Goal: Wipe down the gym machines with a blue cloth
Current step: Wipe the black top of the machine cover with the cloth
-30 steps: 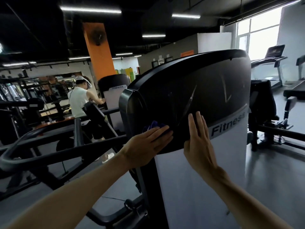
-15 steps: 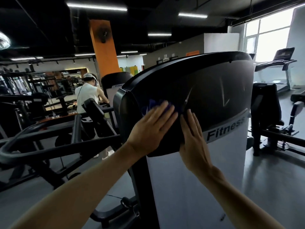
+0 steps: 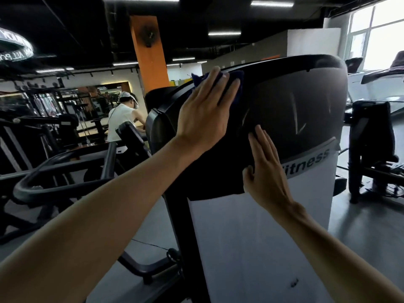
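The left hand (image 3: 205, 110) lies flat with straight fingers on the blue cloth (image 3: 218, 80), covering most of it; only its corners peek out at the top rim of the machine's dark cover (image 3: 306, 110). The right hand (image 3: 265, 169) rests open against the cover lower down, hiding the first letter of the "Fitness" lettering. Grey floor (image 3: 367, 217) lies open to the right.
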Demonstrator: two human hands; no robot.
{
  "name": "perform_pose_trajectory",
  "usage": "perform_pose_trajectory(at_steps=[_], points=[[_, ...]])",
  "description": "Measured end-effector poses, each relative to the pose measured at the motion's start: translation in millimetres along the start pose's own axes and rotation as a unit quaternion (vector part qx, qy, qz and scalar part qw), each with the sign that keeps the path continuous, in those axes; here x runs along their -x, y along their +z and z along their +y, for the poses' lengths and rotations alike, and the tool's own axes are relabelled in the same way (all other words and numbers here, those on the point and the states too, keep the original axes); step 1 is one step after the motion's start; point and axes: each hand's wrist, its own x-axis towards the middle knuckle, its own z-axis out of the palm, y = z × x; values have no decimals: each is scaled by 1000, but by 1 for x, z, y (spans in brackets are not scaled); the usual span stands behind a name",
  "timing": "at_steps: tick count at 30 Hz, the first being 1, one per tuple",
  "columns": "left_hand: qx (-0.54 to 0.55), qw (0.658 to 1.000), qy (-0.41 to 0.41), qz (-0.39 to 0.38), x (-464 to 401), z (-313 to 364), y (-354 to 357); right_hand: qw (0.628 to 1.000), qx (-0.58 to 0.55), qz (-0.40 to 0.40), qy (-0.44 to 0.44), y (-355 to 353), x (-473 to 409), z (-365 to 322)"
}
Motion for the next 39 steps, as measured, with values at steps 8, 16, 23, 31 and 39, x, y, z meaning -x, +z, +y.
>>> perform_pose_trajectory(at_steps=[8,16,23,31,39], points=[[-46,950,270,-146,133,34,26,998,-53,-10,-17,12,28,18],[-24,999,37,-1,-19,1,8,999,-49,0,7,-9,-1,29],[-38,976,200,-77,77,43,29,998,-60,-10,-2,4,27,41],[-119,955,253,-98,49,32,25,998,-65,-18,-16,-3,29,50],[-34,999,-6,14,3,47,31,997,-72,-15,20,-4,32,51]])
